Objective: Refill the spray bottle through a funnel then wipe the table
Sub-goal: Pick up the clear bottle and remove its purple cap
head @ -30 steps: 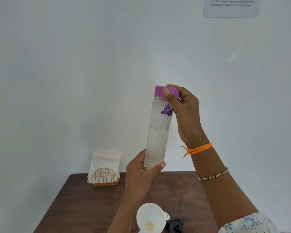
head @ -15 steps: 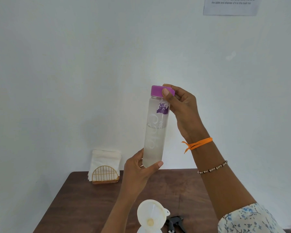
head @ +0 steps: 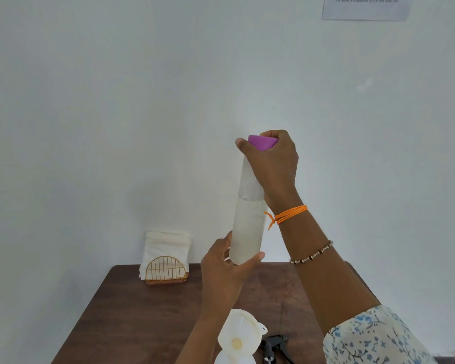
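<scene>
Head view is showing the left hand (head: 227, 269) gripping the base of the water bottle (head: 248, 222) above the funnel (head: 241, 334); the right hand (head: 272, 160) is clamping the purple cap (head: 262, 142); twisting carelessly risks water spilling onto the table (head: 132, 316).

Frosted matt bottle (head: 248, 227), glossy plastic funnel (head: 241, 334) — dark wood-grain table (head: 132, 311).

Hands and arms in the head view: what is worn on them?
The right hand has an orange thread tied round its wrist, loose ends hanging, and a thin bead bracelet further up the forearm. A white sleeve with a blue floral print covers the upper arm. The left hand and forearm are bare; a ring cannot be made out.
</scene>
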Motion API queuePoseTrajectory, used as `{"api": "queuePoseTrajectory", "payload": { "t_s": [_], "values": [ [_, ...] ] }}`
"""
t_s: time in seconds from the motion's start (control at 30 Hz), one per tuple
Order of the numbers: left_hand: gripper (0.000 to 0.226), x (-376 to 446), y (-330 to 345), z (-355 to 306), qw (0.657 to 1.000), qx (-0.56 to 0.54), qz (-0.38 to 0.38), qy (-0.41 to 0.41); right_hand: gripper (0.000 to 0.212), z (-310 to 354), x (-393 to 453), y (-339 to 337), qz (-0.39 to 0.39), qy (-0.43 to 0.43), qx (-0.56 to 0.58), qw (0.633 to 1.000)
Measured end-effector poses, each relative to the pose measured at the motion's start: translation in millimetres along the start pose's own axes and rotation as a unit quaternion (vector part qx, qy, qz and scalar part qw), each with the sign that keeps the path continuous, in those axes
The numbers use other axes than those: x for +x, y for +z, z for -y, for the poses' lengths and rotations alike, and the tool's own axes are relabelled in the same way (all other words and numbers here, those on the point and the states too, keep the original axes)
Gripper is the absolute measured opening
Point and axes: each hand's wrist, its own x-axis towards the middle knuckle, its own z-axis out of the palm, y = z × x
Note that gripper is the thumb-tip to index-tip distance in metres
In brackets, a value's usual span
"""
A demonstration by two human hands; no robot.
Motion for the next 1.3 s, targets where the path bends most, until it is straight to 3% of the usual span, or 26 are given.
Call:
{"api": "queuePoseTrajectory", "payload": {
  "t_s": [0.33,0.43,0.63,0.73,0.83,0.97,1.17,1.3],
  "values": [
    [0.047,2.5,-10.6,-3.8,0.999,0.031,0.006,0.020,0.030,-5.7,6.0,-7.9,0.086,0.054,0.090,0.991],
    [0.044,3.7,-11.6,2.7,0.999,0.005,0.038,0.010,0.021,-4.6,6.7,-9.9,0.137,0.066,0.139,0.979],
    [0.039,-3.5,-12.6,4.8,0.998,-0.033,0.052,0.005,0.035,-4.0,9.3,-12.6,0.260,0.052,0.193,0.945],
    [0.039,-2.2,-14.8,3.2,0.999,-0.022,0.031,0.011,0.059,-5.1,6.0,-11.7,0.228,0.062,0.236,0.943],
    [0.040,-1.4,-14.6,1.9,1.000,-0.006,0.018,0.021,0.068,-6.1,0.5,-6.1,0.169,0.032,0.224,0.959],
    [0.041,0.6,-12.5,2.9,1.000,-0.013,0.015,0.014,0.060,-6.0,-0.8,0.2,0.116,0.002,0.220,0.969],
    [0.041,2.7,-11.0,0.5,1.000,-0.010,0.018,0.013,0.037,-4.6,-0.1,-4.6,0.173,0.010,0.324,0.930],
    [0.042,3.8,-8.8,4.6,1.000,-0.014,0.025,0.010,0.045,-3.5,-0.4,-1.5,0.128,-0.008,0.255,0.958]
  ]
}}
